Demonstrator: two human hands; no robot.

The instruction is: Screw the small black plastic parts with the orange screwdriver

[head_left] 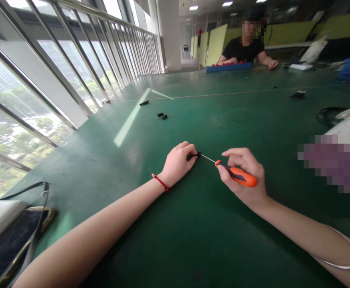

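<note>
On the green tabletop, my left hand pinches a small black part between thumb and fingers. Most of that part is hidden by the fingers, so its kind does not show. My right hand holds an orange and black screwdriver, thumb below the handle and index finger raised off it. The thin metal shaft points left, and its tip meets the black part at my left fingertips.
Small black pieces and another black piece lie farther off. A phone with a white block and cable sits at the lower left. Metal railings line the left edge. Across the table, a person sits behind a blue tray.
</note>
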